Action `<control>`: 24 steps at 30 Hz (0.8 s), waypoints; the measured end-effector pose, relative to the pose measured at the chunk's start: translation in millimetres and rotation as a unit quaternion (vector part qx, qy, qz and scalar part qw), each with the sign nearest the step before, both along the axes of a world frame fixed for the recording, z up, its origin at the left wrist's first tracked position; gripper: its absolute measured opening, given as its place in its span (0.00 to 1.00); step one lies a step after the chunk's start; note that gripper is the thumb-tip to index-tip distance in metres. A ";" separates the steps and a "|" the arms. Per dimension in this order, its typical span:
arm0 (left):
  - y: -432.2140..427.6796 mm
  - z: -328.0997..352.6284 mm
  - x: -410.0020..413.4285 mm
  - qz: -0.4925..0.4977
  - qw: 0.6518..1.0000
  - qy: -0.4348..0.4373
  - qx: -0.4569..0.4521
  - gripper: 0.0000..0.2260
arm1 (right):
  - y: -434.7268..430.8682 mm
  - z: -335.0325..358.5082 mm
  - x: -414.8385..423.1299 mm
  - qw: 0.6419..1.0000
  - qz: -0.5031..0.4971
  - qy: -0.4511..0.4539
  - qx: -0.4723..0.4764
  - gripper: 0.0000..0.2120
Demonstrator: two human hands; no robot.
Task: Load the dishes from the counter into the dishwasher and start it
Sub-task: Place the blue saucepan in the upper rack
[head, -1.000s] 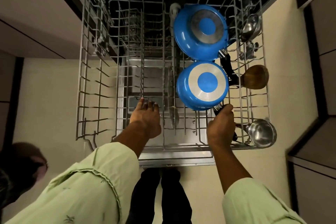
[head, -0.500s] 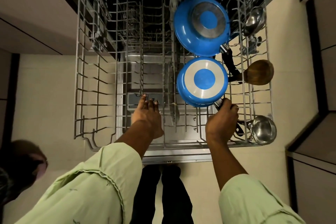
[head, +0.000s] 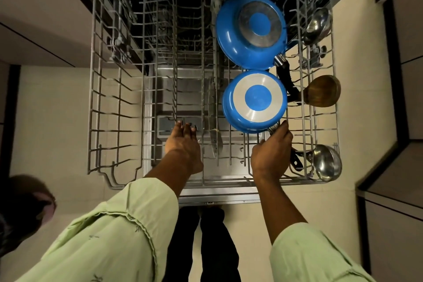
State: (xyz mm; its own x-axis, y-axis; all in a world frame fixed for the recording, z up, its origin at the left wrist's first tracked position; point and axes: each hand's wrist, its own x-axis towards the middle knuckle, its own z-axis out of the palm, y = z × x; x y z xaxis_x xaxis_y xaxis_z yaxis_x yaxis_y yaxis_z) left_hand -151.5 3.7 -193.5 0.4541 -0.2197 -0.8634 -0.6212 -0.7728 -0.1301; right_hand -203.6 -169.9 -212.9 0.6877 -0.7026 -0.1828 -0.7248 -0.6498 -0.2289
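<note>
Fingers of the right hand curl round the black handle of the smaller round blue pan, upturned right of centre in the grey wire rack, while the left hand lies flat, straight-fingered, over the rack's middle tines.

My right grip has slid a little way up the black handle, closer to the small blue pan. More of the handle's end now pokes out behind my grip. The pan looks pushed a tiny bit away from me.
</note>
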 end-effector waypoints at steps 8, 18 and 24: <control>2.2 2.8 -5.3 0.042 0.998 -0.014 -0.039 0.32 | 13.7 11.1 -5.5 1.000 0.002 0.010 -0.010 0.39; 20.0 38.8 -27.2 0.144 0.977 -0.060 -0.146 0.30 | 45.1 43.4 -29.8 0.992 0.067 0.104 0.028 0.40; 41.1 78.8 -42.6 0.210 0.951 -0.113 -0.197 0.29 | 68.5 77.6 -33.8 0.983 0.131 0.120 0.047 0.38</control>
State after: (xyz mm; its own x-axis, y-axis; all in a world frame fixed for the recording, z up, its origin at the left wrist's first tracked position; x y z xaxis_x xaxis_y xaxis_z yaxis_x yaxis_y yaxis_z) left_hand -194.0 44.7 -114.7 0.7373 -0.2642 -0.6218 -0.2370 -0.9630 0.1282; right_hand -237.4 -101.4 -135.3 0.7720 -0.4786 -0.4183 -0.5753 -0.8060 -0.1396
